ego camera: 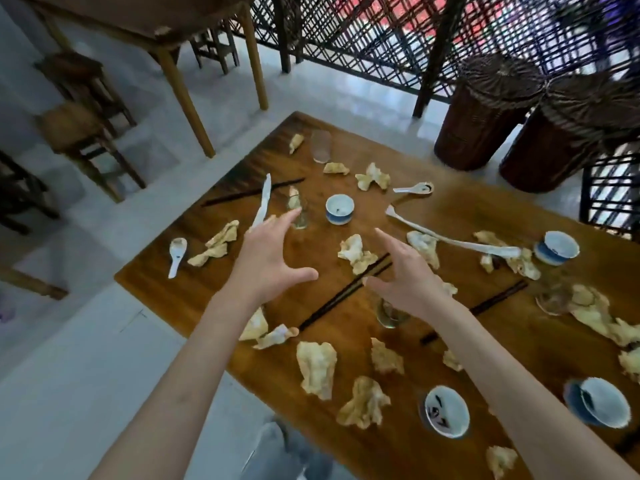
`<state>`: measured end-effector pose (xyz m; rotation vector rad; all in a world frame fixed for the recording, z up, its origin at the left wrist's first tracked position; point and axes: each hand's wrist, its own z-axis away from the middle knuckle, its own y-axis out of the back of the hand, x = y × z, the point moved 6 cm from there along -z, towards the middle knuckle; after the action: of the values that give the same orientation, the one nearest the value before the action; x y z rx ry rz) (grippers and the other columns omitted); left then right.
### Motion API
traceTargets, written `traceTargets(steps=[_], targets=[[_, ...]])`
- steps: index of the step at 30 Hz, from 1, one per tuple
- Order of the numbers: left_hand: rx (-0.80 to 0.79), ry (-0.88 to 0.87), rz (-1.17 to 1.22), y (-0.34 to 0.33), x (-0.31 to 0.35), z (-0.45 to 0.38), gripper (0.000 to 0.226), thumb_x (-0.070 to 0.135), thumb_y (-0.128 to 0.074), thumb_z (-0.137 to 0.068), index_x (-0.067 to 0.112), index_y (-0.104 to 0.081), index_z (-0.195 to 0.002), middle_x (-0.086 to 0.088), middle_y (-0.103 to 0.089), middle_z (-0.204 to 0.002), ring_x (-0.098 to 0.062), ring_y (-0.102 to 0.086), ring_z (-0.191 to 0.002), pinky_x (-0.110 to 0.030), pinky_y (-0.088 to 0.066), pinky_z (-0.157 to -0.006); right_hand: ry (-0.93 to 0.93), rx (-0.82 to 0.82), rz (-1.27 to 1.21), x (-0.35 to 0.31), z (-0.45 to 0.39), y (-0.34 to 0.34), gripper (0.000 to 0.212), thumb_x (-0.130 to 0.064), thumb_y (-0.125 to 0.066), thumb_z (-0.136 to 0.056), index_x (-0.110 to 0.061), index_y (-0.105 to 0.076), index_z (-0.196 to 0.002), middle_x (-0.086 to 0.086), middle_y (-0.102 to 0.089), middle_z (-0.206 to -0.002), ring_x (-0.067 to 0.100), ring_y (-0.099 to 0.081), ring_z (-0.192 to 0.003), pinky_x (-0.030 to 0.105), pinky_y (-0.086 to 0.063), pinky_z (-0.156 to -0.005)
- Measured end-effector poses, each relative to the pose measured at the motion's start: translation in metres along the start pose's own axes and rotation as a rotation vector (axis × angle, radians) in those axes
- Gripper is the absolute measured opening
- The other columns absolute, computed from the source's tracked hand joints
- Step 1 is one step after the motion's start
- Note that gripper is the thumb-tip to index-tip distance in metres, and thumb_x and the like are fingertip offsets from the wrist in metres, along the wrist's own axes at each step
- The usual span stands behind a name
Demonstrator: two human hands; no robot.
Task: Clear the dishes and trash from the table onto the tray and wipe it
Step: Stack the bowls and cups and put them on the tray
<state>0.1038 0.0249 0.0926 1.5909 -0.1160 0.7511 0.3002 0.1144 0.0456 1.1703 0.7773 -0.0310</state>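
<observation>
Wooden table (398, 216) littered w/ napkins (317, 368); both hands (268, 258) spread, holding nothing, mid-table.

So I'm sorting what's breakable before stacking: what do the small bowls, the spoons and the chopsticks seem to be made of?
Small bowl: likely glazed ceramic, glossy white with blue band. Spoon: probably the same, glossy white and thick-walled, though melamine can't be excluded. Chopsticks: dark, matte, possibly lacquered wood or plastic; blur leaves it open.
</observation>
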Motion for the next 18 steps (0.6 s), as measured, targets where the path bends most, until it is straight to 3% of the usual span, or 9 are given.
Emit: traceTargets(steps=[9, 18], targets=[[-0.137, -0.21, -0.149, -0.062, -0.024, -0.137, 0.102, 0.054, -0.081, -0.059, 0.031, -0.029, -0.143, 0.002, -0.045, -0.142, -0.021, -0.034, -0.136, -0.05, -0.015, -0.112, -0.188, -0.003, 0.039, 0.015, -0.073, -0.021, 0.088, -0.033, -0.07, -0.08, -0.028, -0.016, -0.148, -0.004, -0.031, -0.15, 0.017, -0.027, -0.137, 0.036, -0.031, -0.11], [-0.261, -0.416, -0.339, -0.111, -0.037, -0.217, 0.103, 0.057, -0.079, -0.06, 0.027, -0.028, -0.145, 0.002, -0.045, -0.142, -0.021, -0.03, -0.138, -0.052, -0.011, -0.113, -0.377, 0.064, 0.062, 0.036, -0.132, -0.053, 0.086, -0.036, -0.069, -0.08, -0.026, -0.018, -0.148, -0.002, -0.033, -0.149, 0.018, -0.028, -0.137, 0.037, -0.033, -0.109]])
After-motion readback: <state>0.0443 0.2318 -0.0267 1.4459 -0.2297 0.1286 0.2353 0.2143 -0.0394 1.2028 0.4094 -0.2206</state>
